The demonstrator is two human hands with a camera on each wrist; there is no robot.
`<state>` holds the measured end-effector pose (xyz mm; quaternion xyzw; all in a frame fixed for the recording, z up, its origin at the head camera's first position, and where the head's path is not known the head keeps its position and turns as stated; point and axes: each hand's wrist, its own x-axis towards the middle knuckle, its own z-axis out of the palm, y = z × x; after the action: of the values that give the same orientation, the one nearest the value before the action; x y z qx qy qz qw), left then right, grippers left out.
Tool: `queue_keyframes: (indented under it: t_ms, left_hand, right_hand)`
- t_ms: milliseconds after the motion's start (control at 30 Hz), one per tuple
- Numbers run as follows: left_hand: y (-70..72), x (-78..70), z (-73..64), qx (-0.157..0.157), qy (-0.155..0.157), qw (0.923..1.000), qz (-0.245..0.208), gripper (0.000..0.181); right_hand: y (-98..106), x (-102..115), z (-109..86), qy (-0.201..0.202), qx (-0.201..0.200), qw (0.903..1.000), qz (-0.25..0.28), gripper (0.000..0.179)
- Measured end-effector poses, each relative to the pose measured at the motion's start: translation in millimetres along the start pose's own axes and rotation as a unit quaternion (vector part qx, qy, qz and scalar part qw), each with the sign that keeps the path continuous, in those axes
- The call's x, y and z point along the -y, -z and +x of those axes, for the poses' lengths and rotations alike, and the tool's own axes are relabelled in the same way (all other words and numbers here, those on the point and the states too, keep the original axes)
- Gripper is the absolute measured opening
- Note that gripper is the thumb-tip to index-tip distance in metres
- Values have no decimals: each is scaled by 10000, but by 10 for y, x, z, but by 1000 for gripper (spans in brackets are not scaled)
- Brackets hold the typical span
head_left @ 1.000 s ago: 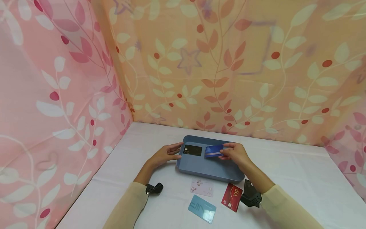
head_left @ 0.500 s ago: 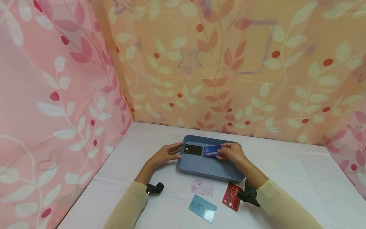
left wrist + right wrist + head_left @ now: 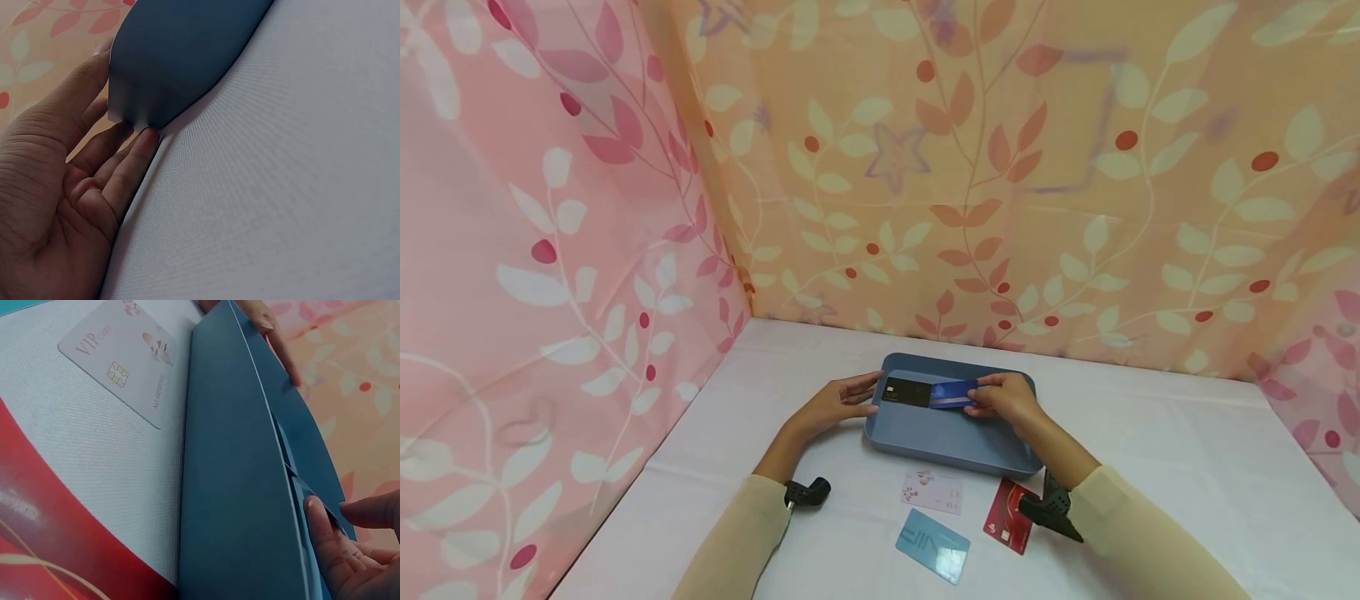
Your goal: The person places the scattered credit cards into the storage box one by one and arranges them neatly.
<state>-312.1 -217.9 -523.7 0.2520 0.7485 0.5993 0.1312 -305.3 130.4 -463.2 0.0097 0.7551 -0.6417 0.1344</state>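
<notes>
In the head view my right hand (image 3: 1006, 398) pinches a blue card (image 3: 952, 394) by its right end, low inside the shallow blue-grey tray (image 3: 947, 442). The card's left end meets the right edge of a black VIP card (image 3: 907, 392) lying in the tray. Thumb and fingers of my right hand (image 3: 350, 544) show over the tray wall in the right wrist view. At the tray's left end my left hand (image 3: 831, 408) touches the rim, fingers and thumb spread apart. The left wrist view shows fingertips of my left hand (image 3: 87, 181) against the tray's outer wall (image 3: 175, 56).
In front of the tray lie a pale pink VIP card (image 3: 931, 490), a light blue card (image 3: 933, 546) and a red card (image 3: 1006, 518), partly covered by the right wrist camera (image 3: 1051, 507). A white cloth covers the table (image 3: 760, 358); patterned curtains (image 3: 880, 167) stand behind and beside it.
My right hand has moved left and a little down with the blue card, bringing it up to the black card. My left hand has stayed at the tray's left end.
</notes>
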Motion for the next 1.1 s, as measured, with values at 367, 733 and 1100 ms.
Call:
queue_keyframes:
  t_ms: [367,733,1100]
  left_hand:
    - [-9,-31,-5,-23,-8,10000,41,71]
    - [-10,-52,-7,-15,25,10000,40,72]
    - [-6,-46,-7,-7,-3,10000,87,73]
  right_hand:
    - [-14,-7,-27,-53,-17,9996,-273,39]
    - [-38,-10,-29,59,-163,9984,-547,36]
    - [-31,-33,-19,129,-273,9943,-1018,34]
